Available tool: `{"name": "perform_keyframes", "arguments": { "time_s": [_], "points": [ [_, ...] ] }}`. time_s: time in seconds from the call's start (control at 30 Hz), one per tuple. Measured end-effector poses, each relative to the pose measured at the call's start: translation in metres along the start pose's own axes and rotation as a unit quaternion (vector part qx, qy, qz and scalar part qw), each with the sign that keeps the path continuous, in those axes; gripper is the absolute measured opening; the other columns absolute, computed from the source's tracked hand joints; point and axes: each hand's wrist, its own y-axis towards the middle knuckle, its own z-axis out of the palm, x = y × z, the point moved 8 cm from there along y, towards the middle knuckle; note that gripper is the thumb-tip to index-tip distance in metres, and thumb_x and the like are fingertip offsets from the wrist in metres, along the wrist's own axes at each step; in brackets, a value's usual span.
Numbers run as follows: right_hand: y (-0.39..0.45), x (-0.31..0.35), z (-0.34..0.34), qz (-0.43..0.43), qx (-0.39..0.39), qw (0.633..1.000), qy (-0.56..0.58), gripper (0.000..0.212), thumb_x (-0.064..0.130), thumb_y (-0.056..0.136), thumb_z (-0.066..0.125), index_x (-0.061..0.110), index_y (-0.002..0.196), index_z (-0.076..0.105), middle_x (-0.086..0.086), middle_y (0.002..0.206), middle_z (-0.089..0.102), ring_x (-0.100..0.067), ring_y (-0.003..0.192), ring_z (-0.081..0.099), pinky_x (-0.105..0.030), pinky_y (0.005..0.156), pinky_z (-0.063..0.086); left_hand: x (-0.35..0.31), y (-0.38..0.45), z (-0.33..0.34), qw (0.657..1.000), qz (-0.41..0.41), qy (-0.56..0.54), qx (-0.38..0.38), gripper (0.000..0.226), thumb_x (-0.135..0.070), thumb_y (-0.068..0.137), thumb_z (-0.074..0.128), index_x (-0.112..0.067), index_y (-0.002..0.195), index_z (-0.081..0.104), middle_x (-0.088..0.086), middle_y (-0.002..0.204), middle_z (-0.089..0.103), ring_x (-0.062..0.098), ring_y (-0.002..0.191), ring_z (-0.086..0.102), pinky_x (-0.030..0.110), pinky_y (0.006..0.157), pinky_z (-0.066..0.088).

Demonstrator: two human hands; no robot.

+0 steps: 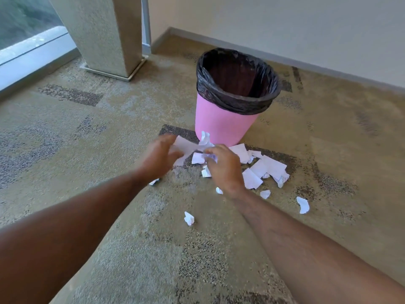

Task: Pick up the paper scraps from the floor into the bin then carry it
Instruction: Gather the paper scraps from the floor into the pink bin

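Both hands are reaching to the centre of the frame, just below the bin [221, 123]. The right hand [224, 167] is pinching a crumpled paper scrap [205, 141] between curled fingers, the scrap sticking up in front of the bin's pink wall. The left hand [158, 156] is blurred; its fingers are lying partly curled against a flat white sheet [185, 145], and whether they are gripping it cannot be told. The bin is standing upright on the carpet [109, 128] in the upper centre, a black liner [236, 99] folded over its rim. Loose scraps [267, 167] are lying on the carpet to the right of and below the hands, some touching, others apart. A pillar [105, 34] is standing at upper left.
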Motion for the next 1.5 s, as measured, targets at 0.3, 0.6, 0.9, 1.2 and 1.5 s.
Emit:
{"name": "perform_keyframes", "arguments": {
  "time_s": [0.3,0.6,0.9,1.2,1.5],
  "points": [
    [0.100,0.072,-0.127,-0.069,-0.236,0.969,0.023,0.020,0.008,0.095,0.062,0.008,0.113,0.071,-0.002,0.115,0.067,-0.011,0.099,0.062,-0.014,0.085,0.048,-0.133,0.111,-0.061,0.965,0.032,-0.132,-0.223,0.018,-0.023,0.091,0.068,-0.011,0.102,0.060,0.004,0.097,0.064,0.019,0.088,0.058,0.025,0.069,0.036],
    [0.168,0.045,-0.145,0.125,-0.139,0.981,0.042,0.027,0.014,0.081,0.048,0.018,0.100,0.067,-0.007,0.101,0.072,-0.026,0.095,0.071,-0.037,0.084,0.058,-0.171,0.182,-0.047,0.976,-0.051,-0.129,-0.168,0.029,-0.023,0.091,0.069,-0.007,0.114,0.060,0.009,0.115,0.067,0.024,0.100,0.061,0.028,0.073,0.039],
    [0.173,0.033,-0.143,0.049,-0.048,0.988,-0.136,0.049,0.014,0.103,0.043,0.014,0.151,0.041,-0.015,0.153,0.041,-0.032,0.132,0.049,-0.038,0.105,0.042,-0.165,0.194,-0.035,0.976,0.000,-0.191,-0.108,0.059,-0.036,0.094,0.068,-0.015,0.144,0.045,0.003,0.135,0.058,0.019,0.118,0.058,0.033,0.101,0.048],
    [0.037,0.052,-0.038,-0.298,-0.084,0.904,-0.294,0.037,-0.005,0.081,0.064,0.001,0.117,0.064,-0.017,0.112,0.060,-0.034,0.094,0.058,-0.045,0.067,0.051,-0.041,0.125,-0.028,0.967,0.051,-0.045,-0.245,0.027,-0.017,0.091,0.064,-0.017,0.119,0.061,0.007,0.117,0.056,0.028,0.102,0.059,0.046,0.091,0.050],
    [-0.089,-0.015,0.096,-0.158,0.300,0.878,-0.337,0.044,0.040,0.104,0.047,0.007,0.133,0.053,-0.016,0.137,0.046,-0.031,0.113,0.056,-0.049,0.086,0.055,0.116,0.025,0.078,0.956,-0.144,0.173,0.186,0.094,-0.062,0.077,0.072,-0.030,0.153,0.027,0.014,0.152,0.030,0.041,0.138,0.034,0.062,0.110,0.038]
  ]
}}
